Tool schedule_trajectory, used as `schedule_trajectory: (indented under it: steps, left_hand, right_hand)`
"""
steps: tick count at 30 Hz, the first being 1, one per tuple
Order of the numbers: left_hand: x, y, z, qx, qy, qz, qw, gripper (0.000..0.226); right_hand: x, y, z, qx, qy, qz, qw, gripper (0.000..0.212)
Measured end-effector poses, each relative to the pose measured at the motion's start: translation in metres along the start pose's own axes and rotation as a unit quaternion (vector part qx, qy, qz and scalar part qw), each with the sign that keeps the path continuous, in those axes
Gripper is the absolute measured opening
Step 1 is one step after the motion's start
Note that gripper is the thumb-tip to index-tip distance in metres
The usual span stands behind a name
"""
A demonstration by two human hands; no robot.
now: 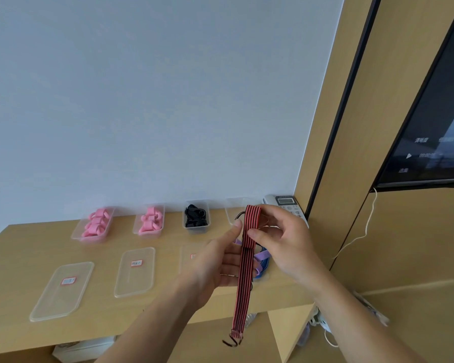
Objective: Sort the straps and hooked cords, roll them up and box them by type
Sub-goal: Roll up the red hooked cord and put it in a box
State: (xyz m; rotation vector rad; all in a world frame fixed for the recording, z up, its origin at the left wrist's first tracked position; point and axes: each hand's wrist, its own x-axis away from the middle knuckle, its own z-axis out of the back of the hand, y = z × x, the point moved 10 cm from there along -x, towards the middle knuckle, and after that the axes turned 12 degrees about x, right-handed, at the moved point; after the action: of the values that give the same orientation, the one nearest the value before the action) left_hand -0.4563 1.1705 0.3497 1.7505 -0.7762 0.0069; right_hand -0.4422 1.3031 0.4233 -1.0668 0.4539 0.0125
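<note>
Both hands, left hand and right hand, pinch the red-and-black hooked cord folded between them; keep each turn tight, tail hook hanging free below.

Four boxes are lined up at the back of the surface, against the wall. Rolled straps are kept in the three boxes on the left. Lids are laid in front of the boxes. A phone is set at the right end. A screen is hung further right.
</note>
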Motion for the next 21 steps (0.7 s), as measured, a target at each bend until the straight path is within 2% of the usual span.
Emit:
schedule_trajectory:
  steps: [3,7,10,12,16,21]
  left_hand:
    - [-0.001,0.000,0.000,0.022,-0.004,0.014,1.000,0.074]
    - [-0.002,0.006,-0.002,0.045,-0.017,0.006,0.999,0.078]
    - [-0.004,0.008,0.002,0.071,-0.014,0.009,0.997,0.084]
    - [-0.005,0.012,0.004,0.075,-0.007,0.003,0.997,0.073]
    - [-0.007,0.020,0.008,0.074,0.001,-0.015,0.997,0.039]
    - [-0.009,0.025,0.012,0.096,0.006,-0.021,0.995,0.028]
  right_hand:
    - [0.005,-0.005,0.001,0.022,0.021,0.030,0.999,0.039]
    - [0.014,-0.017,0.007,0.042,0.059,0.088,0.993,0.049]
    - [0.021,-0.023,0.005,0.079,0.071,0.131,0.986,0.044]
    - [0.026,-0.029,0.003,0.114,0.079,0.170,0.976,0.040]
    - [0.036,-0.035,-0.002,0.161,0.097,0.234,0.954,0.047]
    - [0.043,-0.032,-0.007,0.197,0.105,0.254,0.941,0.046]
